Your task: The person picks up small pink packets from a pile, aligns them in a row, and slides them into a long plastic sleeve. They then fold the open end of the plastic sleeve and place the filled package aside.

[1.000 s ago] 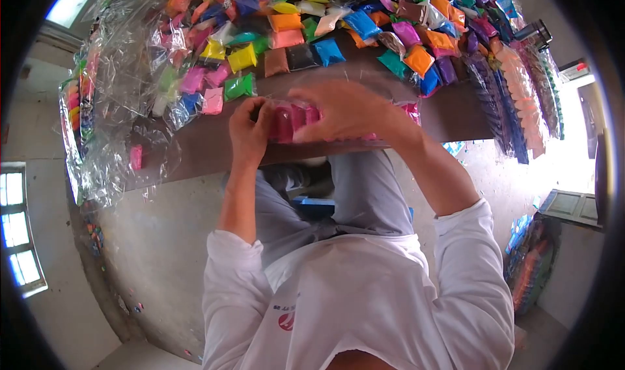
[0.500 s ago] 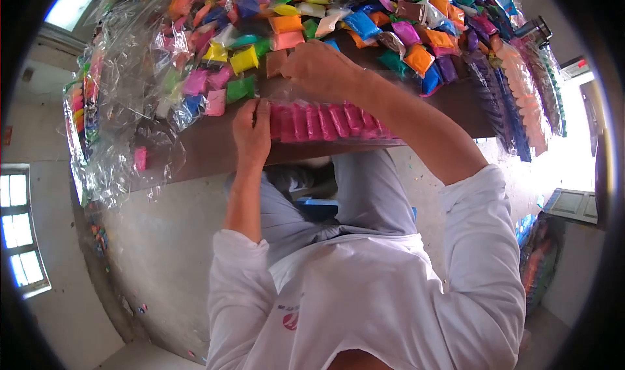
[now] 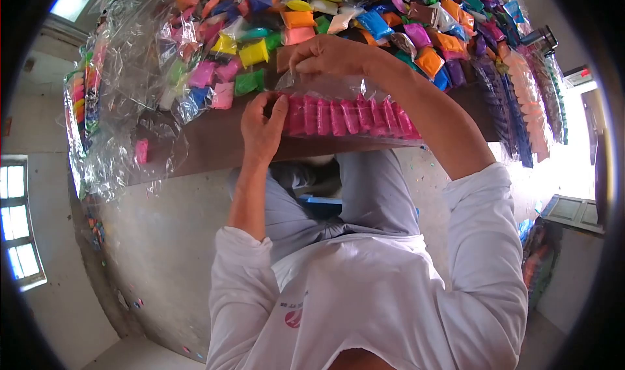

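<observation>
A clear plastic bag with a row of pink packets lies along the table's front edge. At its left end my left hand pinches the bag, thumb and fingers together beside the first packet. My right hand is above the row, its fingers curled on the clear film of the bag's upper edge. Just left of my hands are a green packet and a yellow packet. An orange packet lies beyond my right hand.
Many coloured packets are heaped across the back of the brown table. Crumpled clear plastic covers the left side, with a single pink packet there. Rows of bagged packets hang at the right edge.
The film at the row's upper edge has risen with my right hand, whose fingers have opened a little from a tighter fist. The pink row and my left hand have shifted slightly right in view.
</observation>
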### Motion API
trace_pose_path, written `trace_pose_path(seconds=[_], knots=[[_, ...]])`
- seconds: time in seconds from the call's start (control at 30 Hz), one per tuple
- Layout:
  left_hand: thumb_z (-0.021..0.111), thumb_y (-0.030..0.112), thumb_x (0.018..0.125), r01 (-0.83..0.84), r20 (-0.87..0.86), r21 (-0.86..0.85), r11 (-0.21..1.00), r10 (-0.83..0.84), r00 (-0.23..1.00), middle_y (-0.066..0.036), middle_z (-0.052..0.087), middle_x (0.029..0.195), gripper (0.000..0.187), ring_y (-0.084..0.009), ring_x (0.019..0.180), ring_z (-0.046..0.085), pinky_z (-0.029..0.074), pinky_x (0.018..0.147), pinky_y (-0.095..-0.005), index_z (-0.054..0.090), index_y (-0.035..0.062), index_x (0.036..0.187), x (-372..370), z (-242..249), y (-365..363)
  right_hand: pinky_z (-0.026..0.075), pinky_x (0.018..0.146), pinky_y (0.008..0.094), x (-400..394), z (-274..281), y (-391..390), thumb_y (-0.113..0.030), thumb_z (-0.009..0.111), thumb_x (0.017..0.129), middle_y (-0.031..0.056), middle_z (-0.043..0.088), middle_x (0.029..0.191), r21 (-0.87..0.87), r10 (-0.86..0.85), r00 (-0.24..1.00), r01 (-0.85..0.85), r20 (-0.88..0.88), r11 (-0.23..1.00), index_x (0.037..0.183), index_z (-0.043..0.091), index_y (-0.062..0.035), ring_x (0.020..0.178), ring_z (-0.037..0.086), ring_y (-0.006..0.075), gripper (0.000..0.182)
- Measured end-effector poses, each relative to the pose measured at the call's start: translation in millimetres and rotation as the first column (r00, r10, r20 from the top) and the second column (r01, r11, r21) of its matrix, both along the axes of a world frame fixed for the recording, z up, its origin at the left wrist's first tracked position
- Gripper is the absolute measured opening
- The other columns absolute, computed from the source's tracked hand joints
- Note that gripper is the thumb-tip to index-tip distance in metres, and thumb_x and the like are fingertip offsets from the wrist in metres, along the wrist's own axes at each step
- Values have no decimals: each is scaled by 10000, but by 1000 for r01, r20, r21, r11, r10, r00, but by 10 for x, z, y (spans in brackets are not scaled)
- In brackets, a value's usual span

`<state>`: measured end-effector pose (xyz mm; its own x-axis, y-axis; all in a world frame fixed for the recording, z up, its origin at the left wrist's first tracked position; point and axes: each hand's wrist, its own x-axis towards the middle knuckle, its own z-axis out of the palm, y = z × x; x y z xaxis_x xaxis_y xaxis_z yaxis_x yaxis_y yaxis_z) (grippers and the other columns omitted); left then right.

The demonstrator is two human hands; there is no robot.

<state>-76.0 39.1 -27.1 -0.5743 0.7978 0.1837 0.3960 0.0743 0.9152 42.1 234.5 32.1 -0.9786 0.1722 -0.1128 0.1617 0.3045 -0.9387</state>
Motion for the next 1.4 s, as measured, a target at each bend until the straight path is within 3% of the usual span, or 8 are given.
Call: trace_pose_path(seconds=[0.13,0.33,0.73,0.87,1.2,1.27,1.33,1.4], knots=[[646,287,870,2,-88,5,1000,-1,996,-88,654,839,293,-156,783,586,450,704,-271,668,3,941,-11,52,37,477,819,286,-42,-78,-43,-133,639,828,47,645,962,235,64,990,-34,-124,971,1013,620,12,866,597,141,236],[628,258,897,94,118,-113,989,-80,990,-54,657,862,309,-96,804,567,449,732,-234,650,-25,1018,-127,195,92,474,729,342,-4,1,-203,-245,514,889,109,638,833,406,-17,992,68,-127,911,935,635,-12,765,610,220,267],[567,209,909,94,-288,22,995,-84,954,-162,634,791,224,-307,754,616,471,705,-336,642,10,981,50,270,279,470,741,394,71,327,-305,-246,545,858,145,648,855,580,-21,996,66,-83,812,859,634,-13,820,620,297,249],[526,212,939,56,-248,-119,991,-85,965,-157,641,810,239,-282,766,606,458,705,-334,631,-2,960,-22,320,253,477,712,372,349,350,-121,-245,605,820,151,652,827,557,-142,942,297,-304,775,895,663,-18,774,625,288,247],[402,293,1007,31,-1,68,997,-31,1000,-80,630,836,390,-165,797,562,437,768,-298,624,0,874,-65,72,154,516,762,322,1613,270,399,-290,754,742,102,683,956,695,-309,951,217,8,686,1052,658,-20,845,652,179,422],[398,292,1008,27,8,56,998,-28,1000,-79,629,839,392,-168,806,562,434,780,-299,622,3,867,-61,84,148,502,800,343,1625,230,348,-274,753,722,111,668,974,680,-367,926,218,82,700,1053,661,-33,895,642,212,420],[395,292,1009,20,15,43,999,-20,1000,-79,629,843,394,-170,815,561,431,792,-300,619,5,860,-52,104,140,476,832,381,1620,149,317,-229,716,725,118,641,936,847,-356,933,236,-61,475,981,659,-33,934,614,267,327],[397,287,1009,19,-52,38,999,-17,999,-78,629,840,391,-173,813,562,430,794,-300,618,2,858,-47,122,134,463,838,398,1592,164,311,-206,689,735,121,624,916,851,-373,927,215,-24,479,929,640,-27,938,598,288,269]])
